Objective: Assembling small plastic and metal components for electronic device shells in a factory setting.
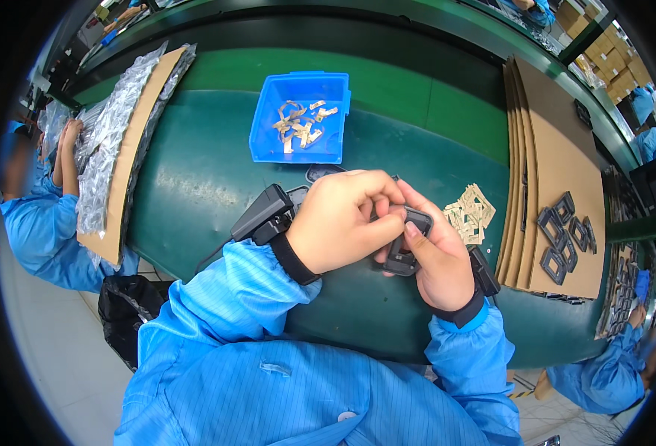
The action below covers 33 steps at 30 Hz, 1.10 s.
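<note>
A dark grey rectangular plastic frame with rounded corners is held up over the table. My right hand grips it, thumb on its near face and fingers behind. My left hand is closed, thumb and forefinger pinched together at the frame's upper end; whatever lies between the fingertips is hidden. Right of my right hand lies a loose pile of cream-coloured cut-out frames, thin like paper or adhesive. Beyond my left hand another dark plastic part rests on the table, partly covered by the hand.
A blue bin with curled pale strips inside stands at the back. To the right, stacked cardboard sheets carry several black frames. Cardboard with clear plastic-wrapped items is at left, near a co-worker's arms. A black bag sits below.
</note>
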Each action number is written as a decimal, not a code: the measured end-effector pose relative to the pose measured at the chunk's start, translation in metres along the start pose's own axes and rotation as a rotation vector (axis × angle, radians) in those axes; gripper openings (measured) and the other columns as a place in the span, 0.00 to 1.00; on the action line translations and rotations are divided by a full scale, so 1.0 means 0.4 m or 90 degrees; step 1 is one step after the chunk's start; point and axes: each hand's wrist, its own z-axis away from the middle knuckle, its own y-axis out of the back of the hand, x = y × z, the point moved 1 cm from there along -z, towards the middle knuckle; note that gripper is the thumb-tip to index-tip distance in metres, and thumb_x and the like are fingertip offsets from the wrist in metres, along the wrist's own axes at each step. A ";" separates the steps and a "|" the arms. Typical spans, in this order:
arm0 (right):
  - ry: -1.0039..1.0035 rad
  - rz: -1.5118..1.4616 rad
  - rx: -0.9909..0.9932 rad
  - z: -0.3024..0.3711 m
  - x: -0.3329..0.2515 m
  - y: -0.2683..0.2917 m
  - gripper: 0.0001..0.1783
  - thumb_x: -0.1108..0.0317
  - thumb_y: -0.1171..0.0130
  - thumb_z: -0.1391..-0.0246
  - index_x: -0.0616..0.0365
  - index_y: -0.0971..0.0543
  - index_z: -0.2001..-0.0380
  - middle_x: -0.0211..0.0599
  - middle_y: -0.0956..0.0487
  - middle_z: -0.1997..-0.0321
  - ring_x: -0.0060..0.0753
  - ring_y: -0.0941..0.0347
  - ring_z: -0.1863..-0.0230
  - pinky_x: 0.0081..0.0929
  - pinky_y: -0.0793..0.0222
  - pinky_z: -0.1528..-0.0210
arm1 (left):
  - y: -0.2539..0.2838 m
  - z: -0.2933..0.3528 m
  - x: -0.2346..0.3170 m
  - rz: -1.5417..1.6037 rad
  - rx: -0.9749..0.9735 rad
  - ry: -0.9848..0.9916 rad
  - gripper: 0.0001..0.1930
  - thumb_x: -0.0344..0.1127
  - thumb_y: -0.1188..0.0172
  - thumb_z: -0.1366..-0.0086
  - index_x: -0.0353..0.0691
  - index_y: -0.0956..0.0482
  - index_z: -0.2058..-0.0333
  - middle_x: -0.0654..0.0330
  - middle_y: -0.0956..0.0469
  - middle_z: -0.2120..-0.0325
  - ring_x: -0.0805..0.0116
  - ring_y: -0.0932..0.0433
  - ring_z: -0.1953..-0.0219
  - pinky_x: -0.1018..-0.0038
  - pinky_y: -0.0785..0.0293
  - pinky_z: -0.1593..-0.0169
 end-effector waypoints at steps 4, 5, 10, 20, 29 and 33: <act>-0.017 0.185 0.018 -0.008 0.006 0.011 0.29 0.72 0.48 0.30 0.57 0.40 0.29 0.35 0.22 0.49 0.21 0.23 0.61 0.18 0.26 0.67 | 0.000 -0.009 -0.011 0.099 -0.058 0.020 0.12 0.25 0.36 0.33 0.31 0.21 0.52 0.65 0.21 0.67 0.84 0.24 0.70 0.84 0.27 0.67; -0.017 0.185 0.019 -0.007 0.003 0.004 0.29 0.72 0.48 0.30 0.57 0.40 0.29 0.35 0.22 0.49 0.21 0.23 0.61 0.18 0.26 0.67 | -0.003 -0.014 -0.021 0.099 -0.059 0.019 0.12 0.25 0.36 0.33 0.31 0.21 0.52 0.65 0.21 0.67 0.84 0.24 0.70 0.84 0.27 0.67; 0.115 0.123 0.110 -0.008 -0.015 0.002 0.21 0.71 0.47 0.30 0.60 0.32 0.37 0.35 0.18 0.55 0.22 0.20 0.67 0.14 0.27 0.71 | -0.013 -0.019 -0.048 0.196 -0.026 -0.023 0.09 0.23 0.42 0.29 0.29 0.21 0.52 0.61 0.20 0.62 0.77 0.19 0.61 0.79 0.20 0.58; 0.156 -0.008 0.144 -0.006 0.004 0.037 0.10 0.75 0.43 0.33 0.61 0.22 0.50 0.38 0.17 0.52 0.30 0.18 0.52 0.22 0.19 0.61 | -0.011 -0.014 -0.032 0.223 0.047 -0.004 0.07 0.25 0.39 0.31 0.31 0.19 0.56 0.60 0.17 0.61 0.77 0.18 0.63 0.80 0.22 0.59; 0.160 0.045 0.118 -0.002 -0.008 0.020 0.20 0.81 0.43 0.36 0.66 0.25 0.41 0.48 0.20 0.43 0.36 0.20 0.44 0.25 0.19 0.52 | 0.000 -0.016 -0.013 0.019 0.183 -0.101 0.09 0.23 0.34 0.38 0.35 0.19 0.58 0.56 0.19 0.55 0.68 0.18 0.54 0.73 0.22 0.53; 0.159 0.106 0.042 0.004 -0.011 0.004 0.27 0.86 0.43 0.39 0.66 0.28 0.37 0.52 0.25 0.36 0.37 0.22 0.40 0.23 0.20 0.49 | 0.016 -0.022 -0.024 -0.265 0.241 -0.292 0.09 0.23 0.31 0.45 0.37 0.18 0.64 0.52 0.20 0.53 0.56 0.19 0.52 0.66 0.22 0.52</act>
